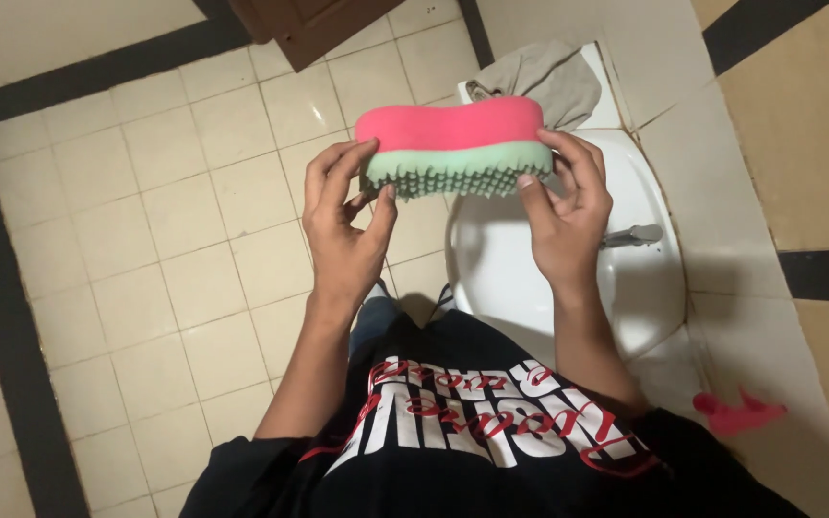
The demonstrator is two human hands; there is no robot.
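I hold a thick sponge (451, 144) up in front of me with both hands. Its top layer is pink and its lower layer is pale green with short nubs on the underside. My left hand (343, 225) grips its left end, thumb under the nubs. My right hand (568, 206) grips its right end, fingers wrapped over the edge. The sponge hangs above the left rim of a white washbasin (640, 288).
A chrome tap (633, 234) sticks out over the basin. A grey cloth (549, 77) lies on the basin's far ledge. A pink object (736, 414) rests on the ledge at lower right. Cream floor tiles (146, 240) with dark borders spread to the left; a brown door (314, 24) stands beyond.
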